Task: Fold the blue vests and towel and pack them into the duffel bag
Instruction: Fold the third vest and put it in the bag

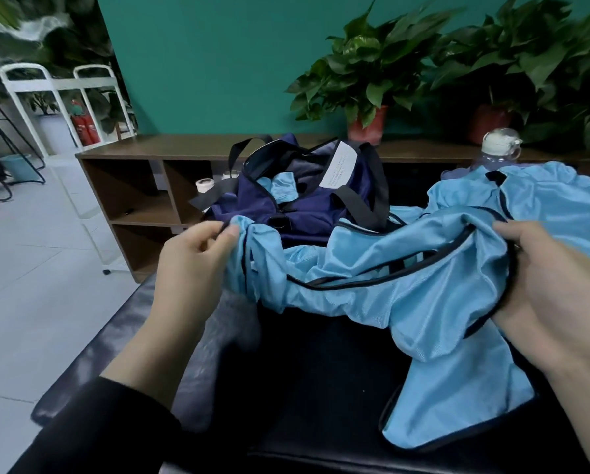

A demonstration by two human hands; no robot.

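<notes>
A light blue vest (406, 278) with dark trim hangs stretched between my hands above a black bench (321, 388). My left hand (190, 268) pinches one strap end of it between thumb and fingers. My right hand (553, 285) grips the bunched fabric at the vest's other side. More light blue vest fabric (543, 193) lies heaped behind, at the right. A navy duffel bag (303, 196) stands open at the back of the bench, with a folded blue piece (281, 186) showing inside. A grey towel (218, 343) lies under my left forearm.
A clear water bottle (498, 148) with a white cap stands behind the heap. A brown low shelf unit (132, 186) runs along the teal wall, with two potted plants (368, 80) on top. White tiled floor (30, 268) spreads to the left.
</notes>
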